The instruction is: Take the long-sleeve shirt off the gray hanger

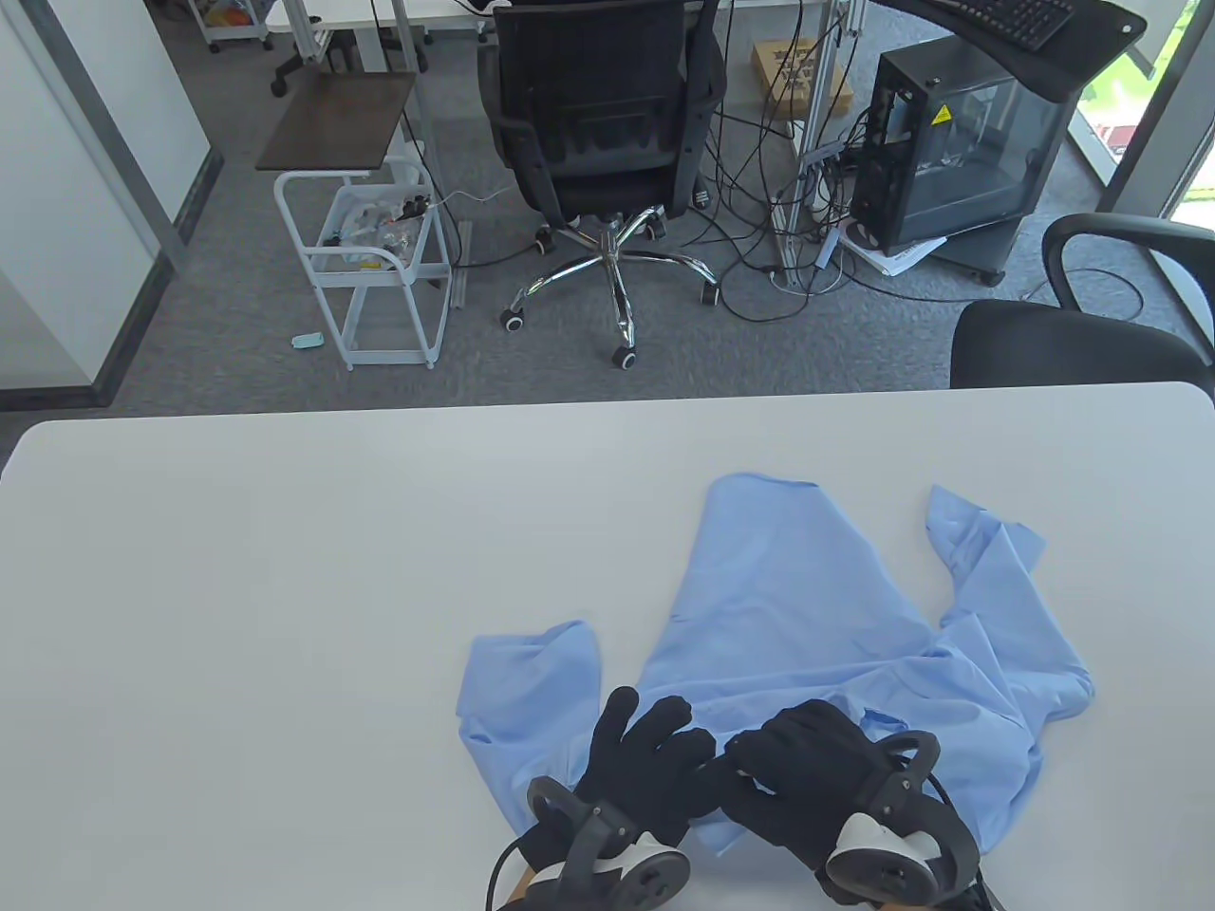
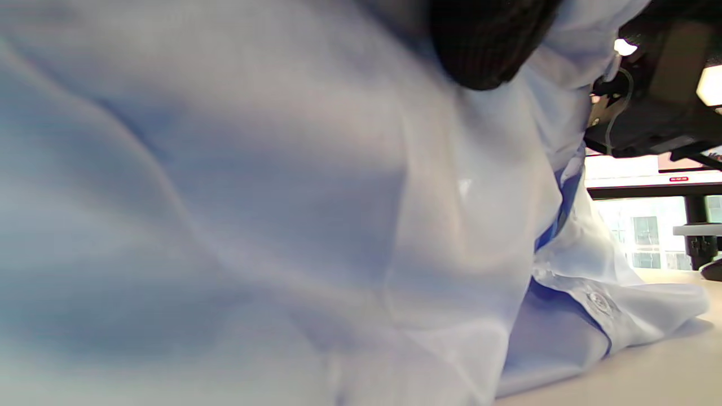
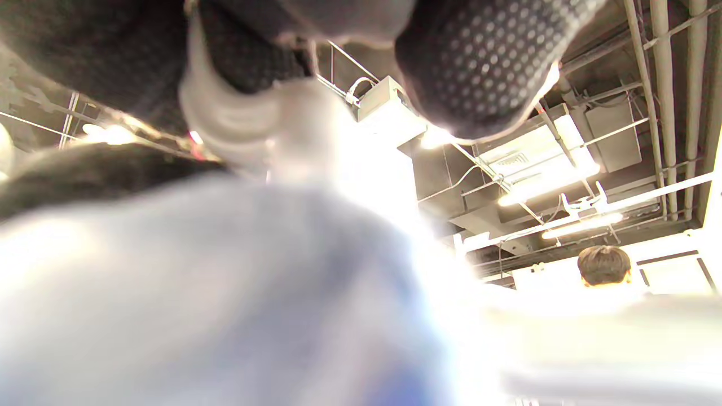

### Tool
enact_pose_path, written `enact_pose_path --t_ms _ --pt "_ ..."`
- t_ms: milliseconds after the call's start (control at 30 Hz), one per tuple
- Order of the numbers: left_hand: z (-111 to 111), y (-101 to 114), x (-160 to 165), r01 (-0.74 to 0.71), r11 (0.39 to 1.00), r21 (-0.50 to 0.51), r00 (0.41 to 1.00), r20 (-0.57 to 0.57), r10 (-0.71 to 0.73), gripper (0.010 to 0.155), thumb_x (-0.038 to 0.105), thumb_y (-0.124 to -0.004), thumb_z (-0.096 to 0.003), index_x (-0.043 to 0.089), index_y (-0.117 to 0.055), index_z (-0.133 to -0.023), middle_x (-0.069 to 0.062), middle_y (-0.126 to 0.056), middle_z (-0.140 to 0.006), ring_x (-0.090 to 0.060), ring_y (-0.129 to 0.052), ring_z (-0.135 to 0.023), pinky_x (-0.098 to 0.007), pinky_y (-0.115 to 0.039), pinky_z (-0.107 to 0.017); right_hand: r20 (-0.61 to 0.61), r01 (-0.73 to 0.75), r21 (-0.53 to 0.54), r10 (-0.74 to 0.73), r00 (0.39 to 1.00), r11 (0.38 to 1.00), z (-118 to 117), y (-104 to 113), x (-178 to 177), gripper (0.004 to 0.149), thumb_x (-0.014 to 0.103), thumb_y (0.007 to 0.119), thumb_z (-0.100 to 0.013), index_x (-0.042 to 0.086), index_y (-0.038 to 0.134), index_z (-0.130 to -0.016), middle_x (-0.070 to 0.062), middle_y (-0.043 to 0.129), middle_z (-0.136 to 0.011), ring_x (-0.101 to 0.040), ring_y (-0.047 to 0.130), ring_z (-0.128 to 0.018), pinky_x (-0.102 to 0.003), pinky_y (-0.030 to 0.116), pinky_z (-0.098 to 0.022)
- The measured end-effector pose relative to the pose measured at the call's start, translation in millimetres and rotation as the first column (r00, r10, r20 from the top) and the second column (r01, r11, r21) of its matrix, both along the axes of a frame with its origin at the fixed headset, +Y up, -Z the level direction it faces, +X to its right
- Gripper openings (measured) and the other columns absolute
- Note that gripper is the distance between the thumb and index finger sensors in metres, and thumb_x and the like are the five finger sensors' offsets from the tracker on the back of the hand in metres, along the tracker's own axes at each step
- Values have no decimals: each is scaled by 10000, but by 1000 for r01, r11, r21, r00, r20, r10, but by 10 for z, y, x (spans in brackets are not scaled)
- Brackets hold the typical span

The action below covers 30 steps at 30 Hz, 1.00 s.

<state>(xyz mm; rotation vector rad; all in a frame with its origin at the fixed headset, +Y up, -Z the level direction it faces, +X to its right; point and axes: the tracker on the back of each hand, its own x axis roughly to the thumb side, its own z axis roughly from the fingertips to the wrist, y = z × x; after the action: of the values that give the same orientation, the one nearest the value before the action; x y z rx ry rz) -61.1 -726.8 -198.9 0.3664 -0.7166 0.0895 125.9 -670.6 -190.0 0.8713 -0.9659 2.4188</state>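
Both gloved hands, left [image 1: 638, 759] and right [image 1: 807, 773], are laid fingers-spread on the blue shirt [image 1: 807, 617] upon the bench [image 1: 285, 569]; no hanger is seen, so it should be felt for beneath the fingers.

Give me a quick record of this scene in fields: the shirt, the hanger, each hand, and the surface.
shirt: light blue long-sleeve shirt lying crumpled on the table, sleeves spread to either side
hanger: not visible in any view
left hand: fingers spread, resting on the shirt near its near edge
right hand: fingers curled down onto the fabric beside the left hand; whether it grips cannot be told
surface: white table
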Motion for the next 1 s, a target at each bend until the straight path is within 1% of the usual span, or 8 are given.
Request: enact_pose_path --t_ms 267,433,567,700,733,767,833,1000 --pt "38 16 30 38 997 69 999 -17 -37 447 497 -778 -492 514 -596 -899 126 -729 -954 -266 -676 -1075 -620 -340 -840 -4 4 -28 -4 1000 1000 -17 -15 -16 371 539 927 -470 195 918 -608 171 826 -282 47 867 -107 -324 938 -383" --pt "76 27 19 46 985 165 999 -5 -46 412 491 -784 -480 420 -622 -853 125 -578 -1076 -343 -504 -1148 -597 -339 -841 28 43 -42 -42 999 998 -34 3 51 367 536 926 -475 193 920 -606 169 827 -282 46 867 -108 -326 937 -384" --pt "129 74 -22 -14 971 239 998 57 0 394 434 -851 -459 376 -668 -803 167 -737 -1019 -269 -659 -1115 -565 -433 -834 51 72 -55 -69 996 996 -62 10 115 369 538 924 -477 193 919 -608 169 826 -285 46 868 -110 -328 936 -387" --pt "121 112 -39 -51 973 225 998 51 40 428 408 -840 -471 401 -665 -861 103 -814 -947 -234 -758 -1048 -558 -461 -831 53 87 -85 -83 995 993 -107 -7 168 368 538 922 -479 193 920 -606 169 826 -284 46 868 -110 -329 936 -386" --pt "119 125 -56 -67 971 230 997 43 58 555 407 -819 -483 445 -595 -990 127 -837 -901 -207 -796 -1016 -557 -468 -830 51 85 -93 -81 995 992 -114 -15 167 371 539 923 -477 190 920 -605 168 827 -284 44 869 -110 -331 935 -387" --pt "94 123 -52 -41 980 195 998 44 33 580 409 -810 -489 464 -571 -1014 116 -833 -898 -213 -792 -1008 -562 -461 -830 58 88 -91 -83 995 992 -116 -19 176 369 540 921 -479 193 920 -604 169 826 -284 45 869 -110 -329 936 -388" --pt "82 110 -69 -28 984 179 999 50 20 551 436 -784 -498 515 -582 -1004 114 -804 -888 -216 -761 -1011 -571 -429 -837 57 88 -97 -83 995 991 -126 -22 186 369 540 922 -478 193 919 -604 169 827 -283 45 869 -111 -330 936 -388" --pt "107 132 -87 12 973 229 999 26 -19 468 505 -793 -472 466 -703 -929 141 -803 -826 -203 -741 -1011 -583 -389 -842 61 119 -104 -113 992 987 -126 -8 222 369 539 921 -479 191 921 -602 166 828 -283 43 870 -110 -333 935 -389"
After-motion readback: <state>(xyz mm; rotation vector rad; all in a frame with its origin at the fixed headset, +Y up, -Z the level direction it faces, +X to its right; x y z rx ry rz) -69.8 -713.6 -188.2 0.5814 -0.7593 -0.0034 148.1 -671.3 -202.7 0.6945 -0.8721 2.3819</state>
